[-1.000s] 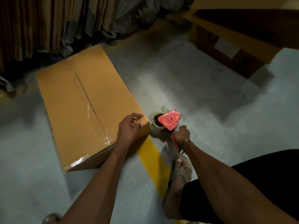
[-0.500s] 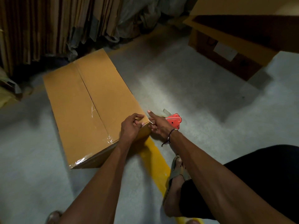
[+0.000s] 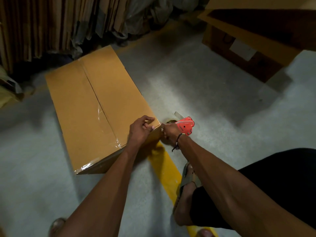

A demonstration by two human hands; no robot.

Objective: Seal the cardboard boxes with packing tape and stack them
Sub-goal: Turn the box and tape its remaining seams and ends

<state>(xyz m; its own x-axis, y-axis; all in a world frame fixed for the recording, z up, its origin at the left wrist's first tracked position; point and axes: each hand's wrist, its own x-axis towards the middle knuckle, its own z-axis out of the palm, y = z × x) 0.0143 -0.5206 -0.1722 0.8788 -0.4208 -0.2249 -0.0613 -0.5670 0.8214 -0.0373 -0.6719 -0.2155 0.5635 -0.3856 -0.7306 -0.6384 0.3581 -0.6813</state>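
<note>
Yellow floor stripe (image 3: 166, 170), flattened cartons (image 3: 42, 26)

The box (image 3: 89, 103) is matt brown cardboard, smooth, with a glossy, wrinkled strip of clear tape (image 3: 100, 115) along its middle seam and near corner. The tape dispenser (image 3: 185, 125) looks like red plastic with a dull sheen. The floor (image 3: 196, 93) is rough grey concrete, crossed by a smooth yellow painted line (image 3: 164, 166). Far left stand flat cardboard sheets (image 3: 42, 26), matt and ragged-edged.

Count: one closed cardboard box (image 3: 95, 106) on the floor, one red tape dispenser (image 3: 185, 125), two hands at the box corner (left hand (image 3: 139, 130), right hand (image 3: 171, 132)). One open box (image 3: 253, 40) at upper right; one yellow floor stripe (image 3: 166, 170).
</note>
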